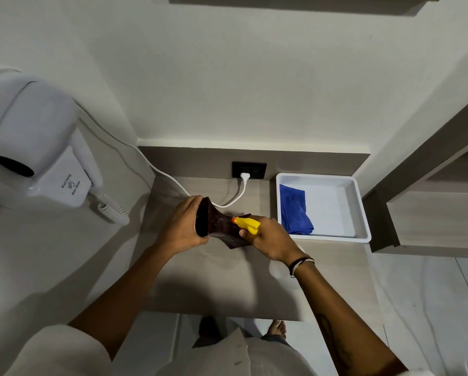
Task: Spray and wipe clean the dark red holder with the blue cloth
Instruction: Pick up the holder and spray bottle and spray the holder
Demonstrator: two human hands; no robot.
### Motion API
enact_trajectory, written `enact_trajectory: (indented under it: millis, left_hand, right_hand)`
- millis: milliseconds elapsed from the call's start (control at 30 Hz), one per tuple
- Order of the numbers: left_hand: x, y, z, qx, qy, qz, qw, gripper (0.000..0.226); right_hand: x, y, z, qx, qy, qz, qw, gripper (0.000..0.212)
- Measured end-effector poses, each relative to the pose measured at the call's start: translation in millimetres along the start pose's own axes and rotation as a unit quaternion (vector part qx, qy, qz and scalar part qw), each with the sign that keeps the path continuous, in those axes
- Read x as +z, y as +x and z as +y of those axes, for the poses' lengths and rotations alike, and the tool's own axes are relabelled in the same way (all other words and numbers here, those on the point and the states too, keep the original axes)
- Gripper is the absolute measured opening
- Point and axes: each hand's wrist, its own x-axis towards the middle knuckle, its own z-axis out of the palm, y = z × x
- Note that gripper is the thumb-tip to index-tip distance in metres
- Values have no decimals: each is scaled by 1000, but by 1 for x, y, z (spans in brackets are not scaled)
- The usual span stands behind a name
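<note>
My left hand (182,229) grips the dark red holder (218,225) by its left end and holds it above the grey counter (222,289). My right hand (269,238) is closed on a spray bottle whose yellow nozzle head (247,224) points at the holder from close range; the bottle's body is hidden under my hand. White flecks show on the holder's surface. The blue cloth (295,210) lies crumpled in the left part of a white tray (360,210) to the right, untouched.
A wall-mounted white hair dryer (34,147) hangs at the left with a coiled cord (113,211). Its white cable runs to a black socket (249,170) behind my hands. A wooden cabinet (431,213) stands at the right. My feet show below the counter edge.
</note>
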Motion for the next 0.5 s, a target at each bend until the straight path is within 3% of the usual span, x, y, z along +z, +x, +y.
enact_trajectory:
  millis: [100,200,333,400,467,500]
  left_hand:
    - [-1,-2,-1,-23,-13,4,1000,106]
    - [-1,-3,-1,-87,-93,21,992,88]
    - [-6,-1,-1,-202,-203,-7,958,83]
    - [-6,1,-3,-260,-301,-20,917,80]
    - [-5,1,-3,-276,-343,-35,897,73]
    - [-4,0,-2,-264,-329,-45,905,74]
  right_hand:
    - [1,-2,10,47,7,28,998,32]
    - [-2,-5,17,55,9,50,997,21]
    - [-4,-8,23,49,12,48,998,20]
    - [-3,-9,24,46,21,40,998,16]
    - [-2,-10,23,40,31,35,998,19]
    - [-1,-11,22,35,34,33,998,23]
